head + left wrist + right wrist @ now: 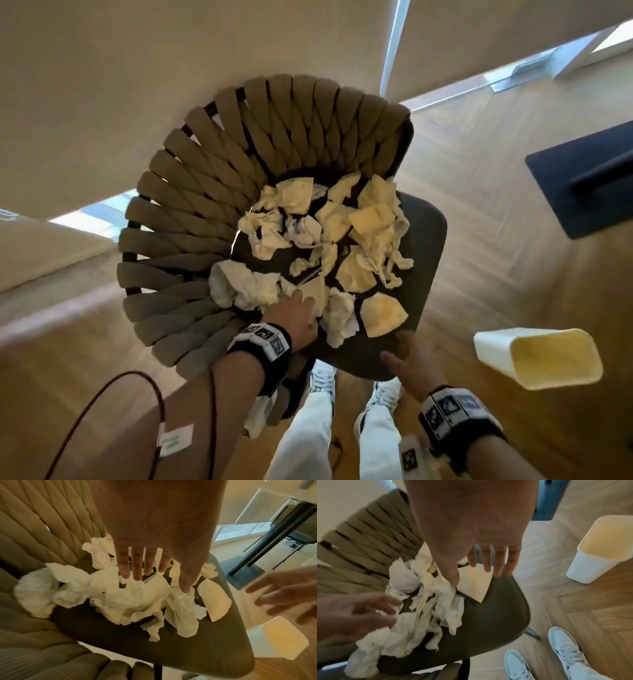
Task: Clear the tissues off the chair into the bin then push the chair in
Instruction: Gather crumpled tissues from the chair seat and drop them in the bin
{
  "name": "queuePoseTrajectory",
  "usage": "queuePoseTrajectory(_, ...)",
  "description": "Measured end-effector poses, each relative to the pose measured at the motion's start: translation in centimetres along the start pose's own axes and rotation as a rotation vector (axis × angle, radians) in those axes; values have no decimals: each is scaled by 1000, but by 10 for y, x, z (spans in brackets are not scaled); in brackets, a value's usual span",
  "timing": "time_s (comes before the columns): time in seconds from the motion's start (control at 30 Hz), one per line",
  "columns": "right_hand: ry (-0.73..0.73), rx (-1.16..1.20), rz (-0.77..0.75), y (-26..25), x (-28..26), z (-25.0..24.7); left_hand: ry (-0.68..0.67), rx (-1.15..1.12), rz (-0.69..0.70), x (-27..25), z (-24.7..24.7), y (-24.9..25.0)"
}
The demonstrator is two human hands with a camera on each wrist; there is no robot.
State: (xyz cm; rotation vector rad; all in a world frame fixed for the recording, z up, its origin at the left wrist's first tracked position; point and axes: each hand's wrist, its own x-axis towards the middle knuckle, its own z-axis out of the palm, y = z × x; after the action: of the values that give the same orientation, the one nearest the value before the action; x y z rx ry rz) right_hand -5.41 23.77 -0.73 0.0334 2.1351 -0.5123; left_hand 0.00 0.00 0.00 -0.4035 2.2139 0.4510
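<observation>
Left grip (294, 318) flat on tissues (329, 240); right grip (411, 356) spread above chair (421, 274).

Warm, dim daylight from the windows; wide-angle warping and motion blur throughout.

Crumpled, matt paper tissues (329, 253) lie on the chair (421, 274), whose seat looks smooth and dark, its back woven from ribbed cloth bands; the bin (534, 356) is smooth pale plastic, the floor (513, 274) wood herringbone

Dark chair seat (423, 260) carries crumpled tissues (356, 240); chair and white bin (534, 356) stand on wood floor (513, 274).
</observation>
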Motion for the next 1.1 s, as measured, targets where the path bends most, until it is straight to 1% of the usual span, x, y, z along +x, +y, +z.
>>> queuePoseTrajectory(0.07,97,-147,-77,-12,22,13,34,61,-39,26,3,3)
queuePoseTrajectory(0.1,111,-199,-140,-21,29,20,24,85,-60,37,5,3)
queuePoseTrajectory(0.17,129,-311,-315,-39,40,39,31,120,-91,58,13,0)
queuePoseTrajectory(0.23,137,-418,-443,-50,46,58,78,157,-66,72,19,-4)
queuePoseTrajectory(0.3,108,-506,-502,-55,56,72,106,201,-10,82,16,-10)
queuePoseTrajectory(0.37,59,-592,-544,-59,64,78,86,213,22,86,4,-14)
queuePoseTrajectory(0.43,28,-658,-565,-62,75,84,64,178,18,83,-13,-19)
queuePoseTrajectory(0.6,35,-764,-564,-70,95,89,13,64,-1,68,-48,-37)
queuePoseTrajectory(0.7,-9,-716,-573,-77,101,84,20,-45,24,58,-60,-49)
queuePoseTrajectory(0.8,-52,-675,-566,-82,106,82,50,-166,20,43,-68,-51)
queuePoseTrajectory(0.9,-109,-566,-520,-82,108,79,79,-236,6,27,-75,-51)
queuePoseTrajectory(0.97,-84,-372,-475,-80,103,75,106,-284,-1,17,-80,-50)
queuePoseTrajectory(1.03,33,-75,-440,-75,91,66,152,-362,-11,8,-86,-47)
queuePoseTrajectory(1.1,169,272,-401,-65,69,48,214,-446,-14,0,-93,-34)
